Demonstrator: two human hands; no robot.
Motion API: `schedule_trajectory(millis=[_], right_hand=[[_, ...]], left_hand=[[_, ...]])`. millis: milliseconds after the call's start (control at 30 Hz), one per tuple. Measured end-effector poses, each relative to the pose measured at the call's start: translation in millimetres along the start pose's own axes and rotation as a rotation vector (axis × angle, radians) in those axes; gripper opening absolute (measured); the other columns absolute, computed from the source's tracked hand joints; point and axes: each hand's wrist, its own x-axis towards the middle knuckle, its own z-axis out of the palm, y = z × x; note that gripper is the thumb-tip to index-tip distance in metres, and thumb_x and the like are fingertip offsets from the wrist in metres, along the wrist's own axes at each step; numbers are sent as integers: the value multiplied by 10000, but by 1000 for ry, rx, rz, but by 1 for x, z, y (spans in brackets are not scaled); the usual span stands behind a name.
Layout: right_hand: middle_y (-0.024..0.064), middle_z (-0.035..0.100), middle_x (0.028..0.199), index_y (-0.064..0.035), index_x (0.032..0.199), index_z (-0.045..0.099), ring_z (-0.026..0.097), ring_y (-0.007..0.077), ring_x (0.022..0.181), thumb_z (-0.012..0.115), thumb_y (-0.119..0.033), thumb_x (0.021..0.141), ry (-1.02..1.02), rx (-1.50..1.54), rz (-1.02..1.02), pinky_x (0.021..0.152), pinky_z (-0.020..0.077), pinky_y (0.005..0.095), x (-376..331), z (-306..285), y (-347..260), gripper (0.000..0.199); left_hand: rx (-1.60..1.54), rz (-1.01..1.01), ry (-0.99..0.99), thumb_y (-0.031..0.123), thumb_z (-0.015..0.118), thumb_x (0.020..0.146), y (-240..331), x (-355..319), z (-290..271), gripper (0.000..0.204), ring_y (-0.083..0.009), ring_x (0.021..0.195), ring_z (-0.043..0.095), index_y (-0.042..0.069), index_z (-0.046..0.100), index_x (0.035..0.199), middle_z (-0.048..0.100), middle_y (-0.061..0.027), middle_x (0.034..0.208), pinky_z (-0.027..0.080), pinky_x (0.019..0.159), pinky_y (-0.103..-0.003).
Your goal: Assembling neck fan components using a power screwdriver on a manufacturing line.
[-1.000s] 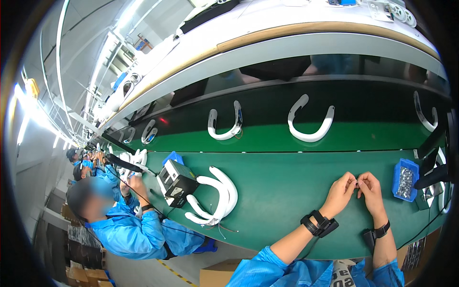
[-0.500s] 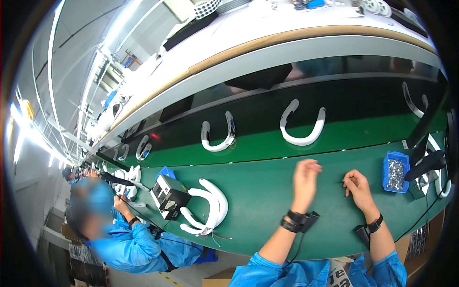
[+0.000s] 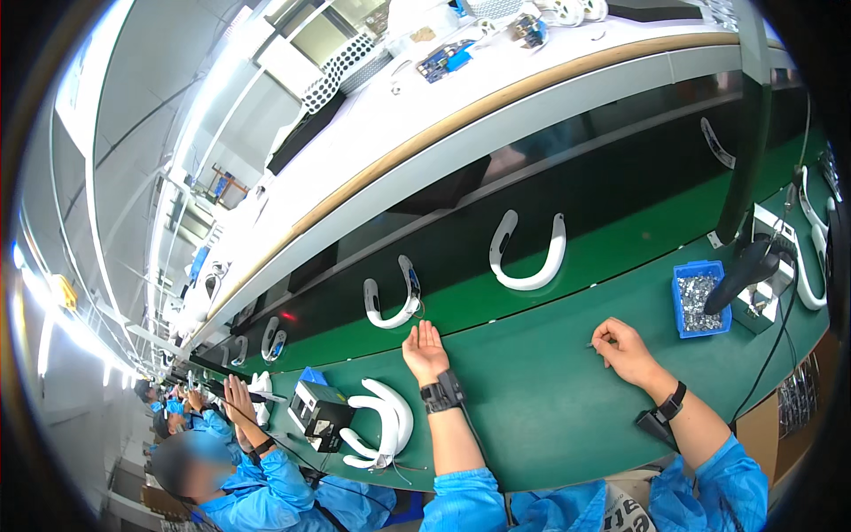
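White U-shaped piece (image 3: 387, 323), left of frame centre — tips up-frame, just up-left of left hand (image 3: 427, 353), the nearer, grip apart, empty; right hand (image 3: 623, 348) pinches small part (image 3: 590, 345).

Bright, cool light is cast by overhead strip lights (image 3: 86, 97) toward ten o'clock, where highlights are blown out. Deep shadow is held on the belt (image 3: 532, 188) toward two. Straight edges are bowed, corners blackened, and a co-worker's head (image 3: 182, 463) near eight is blurred.
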Motion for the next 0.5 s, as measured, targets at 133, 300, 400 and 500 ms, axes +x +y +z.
schedule_trajectory(millis=[133, 300, 400, 500], right_hand=[[60, 586, 1035, 18, 1009, 614, 603, 123, 789, 648, -67, 1035, -3, -24, -21, 612, 551, 282, 2, -5, 4, 95], [66, 592, 1030, 22, 1014, 619, 611, 128, 794, 658, -76, 1030, -1, -10, -32, 612, 559, 285, 2, -5, 5, 107], [68, 599, 1029, 21, 1010, 619, 617, 127, 792, 658, -82, 1031, -12, -18, -4, 613, 560, 287, 1, -3, -1, 112], [71, 605, 1034, 22, 1008, 620, 620, 127, 782, 660, -88, 1030, -8, -17, -1, 611, 561, 287, 2, -5, 2, 119]], left_hand=[[-31, -101, 25, 338, 570, 1027, -1, 29, 28, 458, -309, 1237, 596, 8, 561, 1345, 585, -179, 1321, 504, 1106, -445], [24, -161, 52, 331, 527, 1038, -4, 51, 42, 455, -277, 1272, 558, 13, 560, 1360, 597, -146, 1338, 480, 1099, -438], [21, -127, 54, 284, 585, 979, 4, 57, 39, 478, -253, 1164, 626, 46, 518, 1388, 643, -132, 1369, 523, 1022, -429], [-33, -107, 33, 271, 595, 971, 13, 37, 58, 503, -249, 1144, 643, 43, 492, 1407, 643, -148, 1379, 542, 995, -414]])
